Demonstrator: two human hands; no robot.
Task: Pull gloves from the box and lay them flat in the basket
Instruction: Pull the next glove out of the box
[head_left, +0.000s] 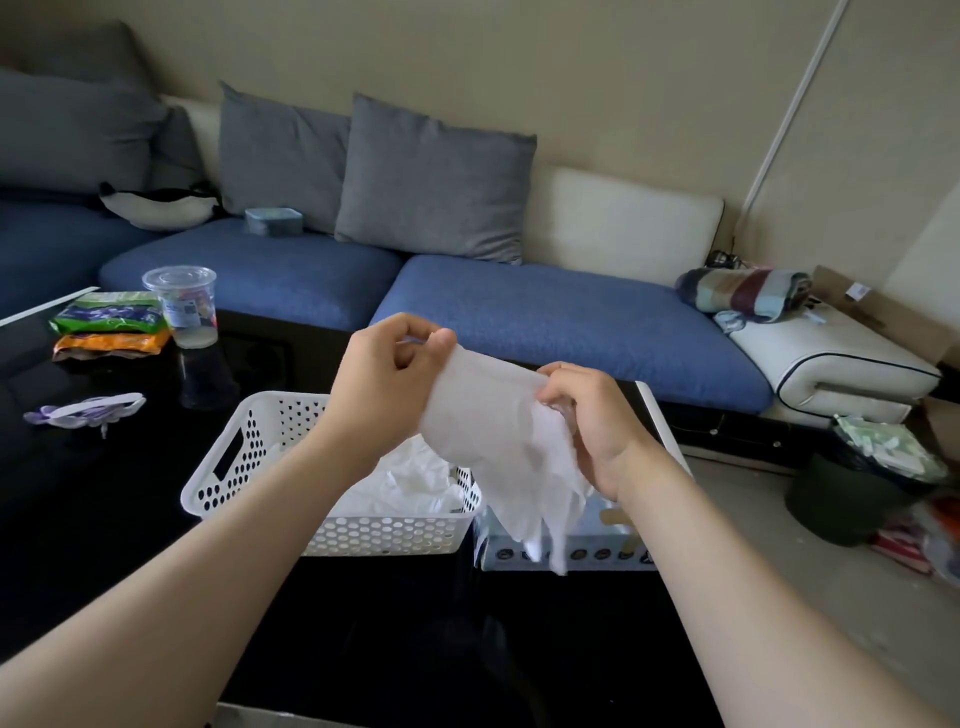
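Both hands — left hand and right hand — pinch the cuff of a translucent glove hanging above the white basket; she'd best spread it taut, then lower fingers-first.

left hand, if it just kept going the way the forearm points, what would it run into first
The left hand, pinching the glove's cuff, points up and away over the white basket. Past the table edge, the first thing in that line looks like the blue sofa seat cushion, though depth is hard to judge from one view.
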